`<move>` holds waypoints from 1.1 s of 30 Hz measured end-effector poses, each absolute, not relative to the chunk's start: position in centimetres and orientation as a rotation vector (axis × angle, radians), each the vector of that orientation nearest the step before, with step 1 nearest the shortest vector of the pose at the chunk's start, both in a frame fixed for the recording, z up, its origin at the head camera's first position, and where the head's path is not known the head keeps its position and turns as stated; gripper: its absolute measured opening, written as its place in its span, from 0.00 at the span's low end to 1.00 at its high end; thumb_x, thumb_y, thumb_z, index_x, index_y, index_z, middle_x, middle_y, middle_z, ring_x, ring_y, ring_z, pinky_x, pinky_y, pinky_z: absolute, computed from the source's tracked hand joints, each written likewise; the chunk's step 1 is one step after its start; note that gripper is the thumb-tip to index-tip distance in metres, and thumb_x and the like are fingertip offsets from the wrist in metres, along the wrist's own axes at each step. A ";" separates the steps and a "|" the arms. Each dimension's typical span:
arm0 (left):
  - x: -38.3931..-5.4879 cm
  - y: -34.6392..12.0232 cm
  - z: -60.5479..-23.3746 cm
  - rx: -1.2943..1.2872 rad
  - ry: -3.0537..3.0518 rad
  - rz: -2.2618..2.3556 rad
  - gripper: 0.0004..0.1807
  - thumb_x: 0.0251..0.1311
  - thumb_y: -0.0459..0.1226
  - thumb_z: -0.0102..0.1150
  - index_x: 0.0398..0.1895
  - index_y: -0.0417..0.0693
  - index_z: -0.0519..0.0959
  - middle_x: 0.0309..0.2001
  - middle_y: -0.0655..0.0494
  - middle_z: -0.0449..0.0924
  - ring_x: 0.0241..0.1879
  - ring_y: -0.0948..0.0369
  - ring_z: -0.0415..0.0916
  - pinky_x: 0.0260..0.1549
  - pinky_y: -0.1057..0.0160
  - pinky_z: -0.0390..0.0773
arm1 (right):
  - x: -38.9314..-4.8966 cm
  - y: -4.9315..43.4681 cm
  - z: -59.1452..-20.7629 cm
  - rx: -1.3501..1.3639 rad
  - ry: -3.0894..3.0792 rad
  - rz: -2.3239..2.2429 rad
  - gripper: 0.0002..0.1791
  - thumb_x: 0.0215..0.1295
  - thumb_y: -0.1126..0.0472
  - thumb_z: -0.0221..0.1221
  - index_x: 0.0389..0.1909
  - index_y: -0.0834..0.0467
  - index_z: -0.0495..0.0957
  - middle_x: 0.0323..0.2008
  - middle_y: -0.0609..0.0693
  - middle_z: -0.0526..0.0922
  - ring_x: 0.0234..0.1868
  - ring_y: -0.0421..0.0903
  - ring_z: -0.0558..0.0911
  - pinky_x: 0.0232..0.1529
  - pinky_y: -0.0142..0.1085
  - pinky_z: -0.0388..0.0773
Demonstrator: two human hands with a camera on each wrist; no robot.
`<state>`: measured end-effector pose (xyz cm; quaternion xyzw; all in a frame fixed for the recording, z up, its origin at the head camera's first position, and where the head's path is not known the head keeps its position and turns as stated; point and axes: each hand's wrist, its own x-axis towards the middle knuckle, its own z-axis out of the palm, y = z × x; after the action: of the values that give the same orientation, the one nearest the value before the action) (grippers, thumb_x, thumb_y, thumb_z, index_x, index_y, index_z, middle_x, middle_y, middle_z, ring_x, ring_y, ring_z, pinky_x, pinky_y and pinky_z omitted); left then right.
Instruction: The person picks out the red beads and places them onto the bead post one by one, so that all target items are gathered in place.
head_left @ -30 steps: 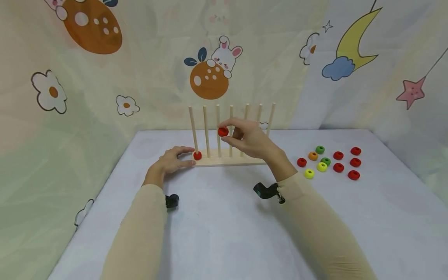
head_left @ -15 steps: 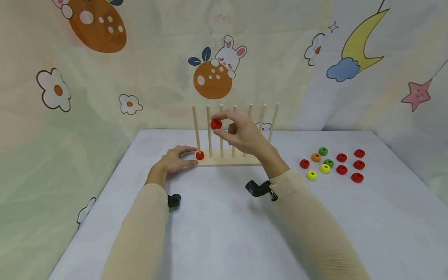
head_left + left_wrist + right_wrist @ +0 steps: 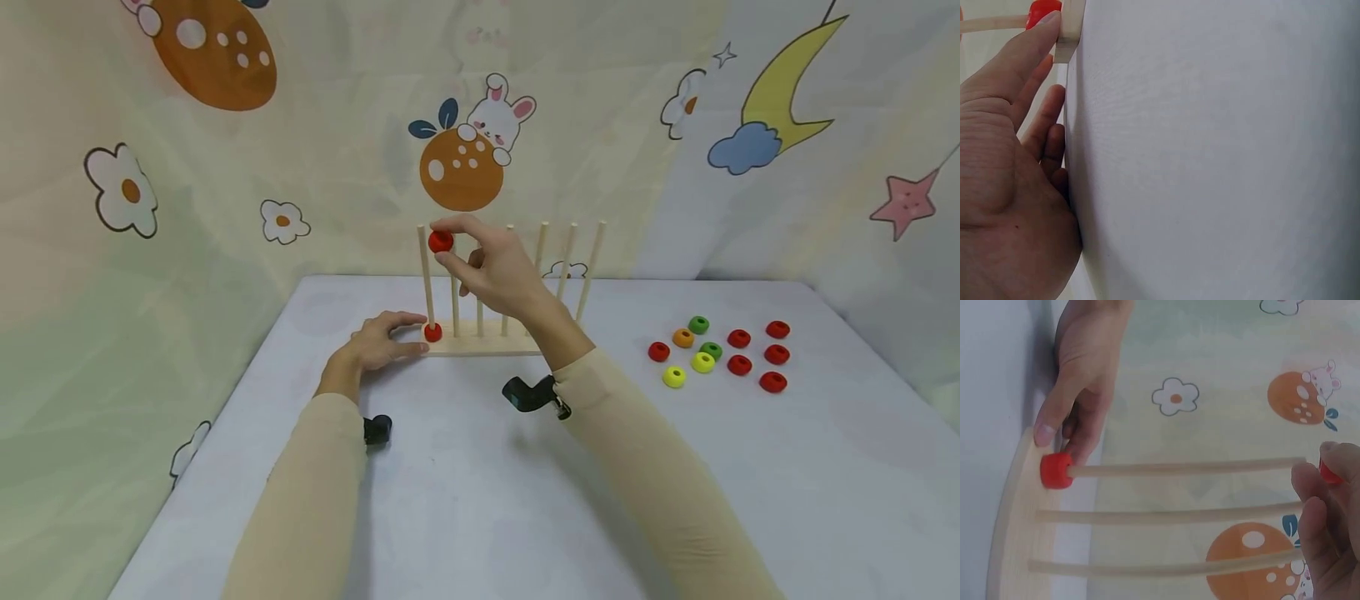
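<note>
My right hand (image 3: 498,267) pinches a red bead (image 3: 440,242) between thumb and index finger, just right of the top of the leftmost peg (image 3: 426,275). In the right wrist view, the held bead (image 3: 1330,475) is mostly behind the fingertips, just off that peg's tip. The wooden peg rack (image 3: 487,345) has a flat base with several upright pegs. Another red bead (image 3: 1055,470) sits at the foot of the leftmost peg. My left hand (image 3: 375,340) grips the left end of the base, thumb in front and fingers behind; the left wrist view shows the thumb by the lower bead (image 3: 1041,12).
Loose beads lie on the white table (image 3: 465,483) to the right: several red ones (image 3: 738,365), two green (image 3: 699,325), two yellow (image 3: 702,362) and one orange (image 3: 683,337). A printed cloth (image 3: 337,150) hangs behind the rack.
My right hand has carried the red bead left and upward, from near the middle pegs to the top of the leftmost peg. The left hand keeps its grip on the base.
</note>
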<state>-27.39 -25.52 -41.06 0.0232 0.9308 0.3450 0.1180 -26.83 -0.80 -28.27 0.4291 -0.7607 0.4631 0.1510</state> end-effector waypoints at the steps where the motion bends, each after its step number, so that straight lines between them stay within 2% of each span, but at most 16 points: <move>1: -27.4 -25.6 -41.0 0.068 2.723 1.012 0.34 0.62 0.56 0.68 0.72 0.70 0.72 0.79 0.52 0.57 0.79 0.43 0.43 0.71 0.26 0.43 | -26.9 -1.1 -28.2 1.227 -2.176 1.337 0.19 0.71 0.66 0.63 0.62 0.61 0.77 0.54 0.53 0.84 0.14 0.40 0.78 0.22 0.35 0.81; 5: -27.4 -25.6 -41.0 0.083 2.717 1.020 0.34 0.62 0.56 0.68 0.72 0.69 0.72 0.79 0.51 0.57 0.79 0.43 0.44 0.71 0.26 0.41 | -26.9 -2.0 -28.0 1.185 -2.166 1.381 0.20 0.71 0.67 0.62 0.62 0.61 0.76 0.56 0.54 0.83 0.14 0.44 0.79 0.23 0.35 0.82; 11: -27.5 -25.6 -41.1 0.095 2.736 1.007 0.34 0.62 0.56 0.68 0.72 0.70 0.72 0.79 0.52 0.58 0.78 0.44 0.46 0.71 0.28 0.45 | -27.4 -3.2 -27.6 1.119 -2.172 1.398 0.21 0.71 0.67 0.63 0.63 0.60 0.76 0.59 0.55 0.81 0.17 0.47 0.83 0.24 0.35 0.83; 19: -27.5 -25.6 -41.2 0.074 2.732 1.007 0.34 0.61 0.56 0.68 0.71 0.70 0.72 0.79 0.53 0.58 0.77 0.43 0.47 0.69 0.28 0.51 | -28.0 -3.8 -27.1 1.014 -2.260 1.358 0.20 0.72 0.63 0.63 0.63 0.56 0.76 0.60 0.52 0.81 0.19 0.45 0.85 0.21 0.34 0.81; 33: -27.3 -25.5 -40.9 0.067 2.719 1.039 0.34 0.62 0.55 0.69 0.72 0.68 0.73 0.79 0.51 0.58 0.77 0.41 0.45 0.69 0.27 0.48 | -28.3 -4.4 -26.4 0.963 -2.414 1.198 0.20 0.72 0.57 0.64 0.62 0.55 0.78 0.57 0.49 0.83 0.19 0.38 0.82 0.22 0.32 0.82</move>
<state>-27.28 -25.47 -40.92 0.0228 0.9277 0.3545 0.1146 -28.33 -4.40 -26.38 0.3333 -0.8352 0.4145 0.1394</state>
